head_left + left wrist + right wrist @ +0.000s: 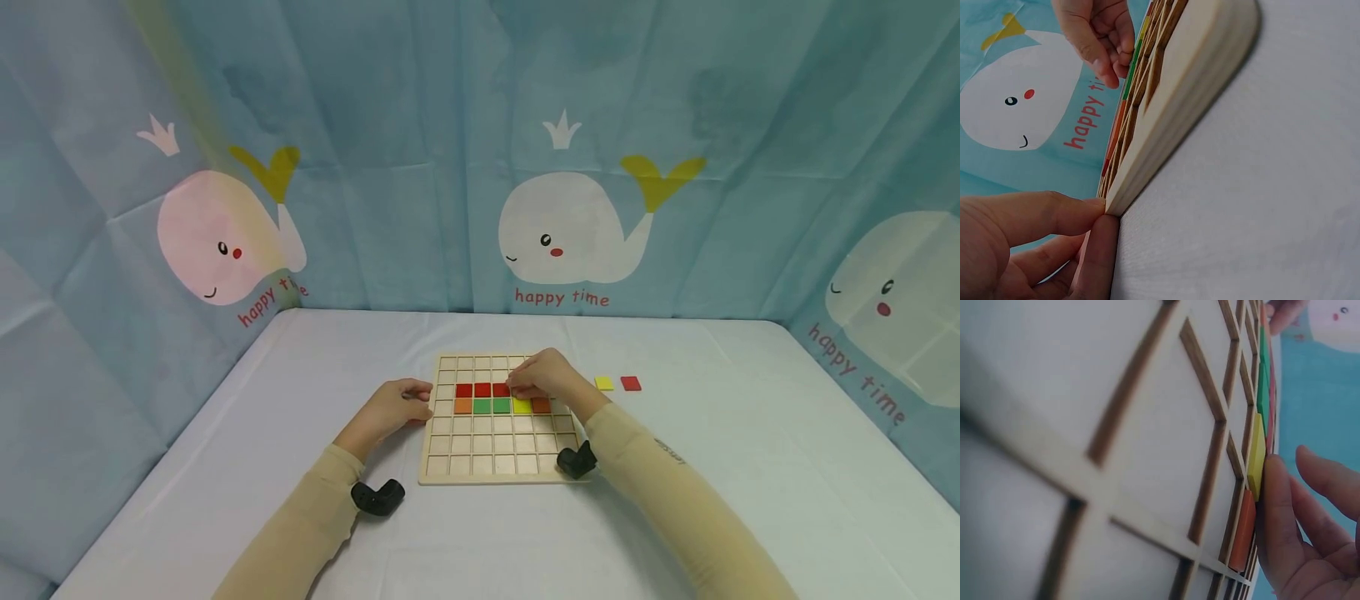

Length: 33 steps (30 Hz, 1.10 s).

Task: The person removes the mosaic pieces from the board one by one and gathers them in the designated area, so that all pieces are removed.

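Observation:
A wooden grid board [483, 465] lies on the table with coloured square tiles in its cells. Three red tiles [482, 390] line one row; below them sit an orange tile [463, 406], two green tiles [483, 406], a yellow tile [522, 406] and another orange tile [541, 406]. My left hand [390, 408] pinches the board's left edge between thumb and finger. Over the board, beside the last red tile, my right hand [546, 375] touches down with its fingertips. Its thumb stands apart from the fingers in the right wrist view. The cells beneath this hand are hidden.
On the table right of the board lie a loose yellow tile [603, 383] and a loose red tile [631, 383]. A blue whale-print curtain [420, 225] hangs behind the white table [480, 542]. Black wrist devices [378, 497] sit at both sleeves.

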{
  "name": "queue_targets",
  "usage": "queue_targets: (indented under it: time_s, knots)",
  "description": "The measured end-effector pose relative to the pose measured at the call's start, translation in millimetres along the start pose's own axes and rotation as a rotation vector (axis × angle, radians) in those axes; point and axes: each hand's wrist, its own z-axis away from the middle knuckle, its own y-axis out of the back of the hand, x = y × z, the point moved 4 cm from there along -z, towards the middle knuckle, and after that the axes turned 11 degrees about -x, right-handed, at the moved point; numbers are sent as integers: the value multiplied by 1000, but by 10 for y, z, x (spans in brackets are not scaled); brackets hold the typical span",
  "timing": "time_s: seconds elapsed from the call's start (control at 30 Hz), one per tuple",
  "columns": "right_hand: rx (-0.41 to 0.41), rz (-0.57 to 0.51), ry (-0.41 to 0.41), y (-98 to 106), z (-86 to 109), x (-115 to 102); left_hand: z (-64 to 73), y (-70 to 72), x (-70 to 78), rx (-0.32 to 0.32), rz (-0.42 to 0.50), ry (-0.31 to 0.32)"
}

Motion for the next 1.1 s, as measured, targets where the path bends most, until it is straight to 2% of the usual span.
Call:
queue_targets:
  time_s: [0.47,1.1]
  knots:
    - [21,36,-21,-40,-55,-8,51,5,21,-18,-1,-9]
    - [67,76,-49,-51,-65,1,48,-2,16,-25,14,-21]
